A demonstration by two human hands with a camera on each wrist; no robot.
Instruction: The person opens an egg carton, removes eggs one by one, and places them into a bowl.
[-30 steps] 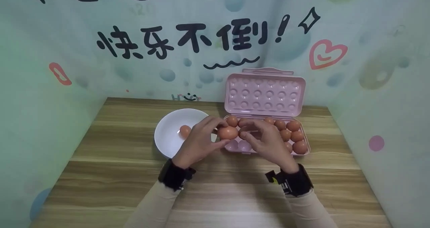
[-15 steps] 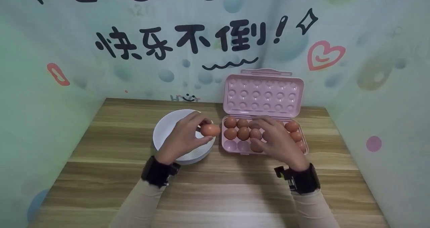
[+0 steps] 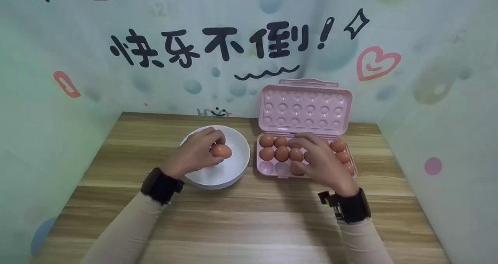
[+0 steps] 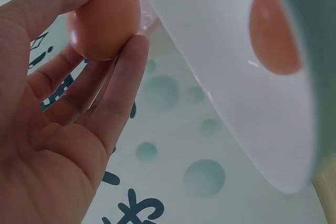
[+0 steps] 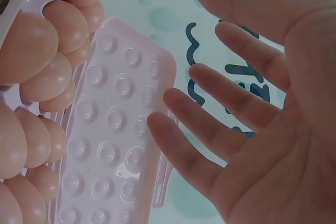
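Note:
In the head view, my left hand (image 3: 196,151) pinches a brown egg (image 3: 221,151) over the white bowl (image 3: 233,170). The left wrist view shows the held egg (image 4: 107,19) between thumb and fingers, with another brown egg (image 4: 274,32) inside the bowl. That second egg is hidden from the head view. My right hand (image 3: 321,161) hovers above the pink egg carton (image 3: 267,168) and holds nothing; in the right wrist view its fingers (image 5: 231,98) are spread and relaxed. Brown eggs (image 3: 281,154) fill much of the carton, and two front-left cups are bare.
The carton's lid (image 3: 305,110) stands raised at the back, close to the printed backdrop (image 3: 175,89). Bowl and carton sit side by side on the wooden table (image 3: 233,221), with a narrow gap between them. Printed walls border both sides.
The left hand has taken the egg from beside the right hand leftward over the bowl. The right hand first drew slightly right, off the egg, then stayed above the carton.

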